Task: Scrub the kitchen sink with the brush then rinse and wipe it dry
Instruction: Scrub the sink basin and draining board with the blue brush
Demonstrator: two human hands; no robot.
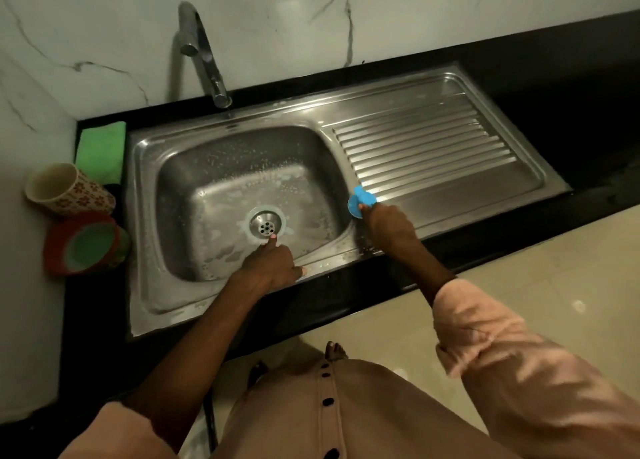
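At the far left of the dark bench [519, 56], a flower-patterned cup [69, 190] and a red-rimmed cup [85, 243] lie tipped on their sides, with a folded green cloth [101, 150] just behind them beside the sink's edge, probably kept within reach for the drying step. A chrome tap [204, 54] arches over the back rim of the stainless sink [145, 250], whose basin shows scattered droplets and pale patches of suds around the drain [266, 223]. The person's left hand [268, 268] rests on the basin's front edge, index finger stretched toward the drain and thumb out along the rim while the other fingers curl under, holding nothing; it looks to be steadying the body or checking the strainer. Further right, the right hand [388, 226] grips a blue brush [362, 200] at the strip between basin and ribbed drainboard [426, 146], fingers wrapped round its handle with the head pressed down on the steel. Judging by the suds, scrubbing seems under way, with rinsing and wiping not yet done. A peach sleeve [485, 334] is pushed up the right forearm, likely to keep it dry.
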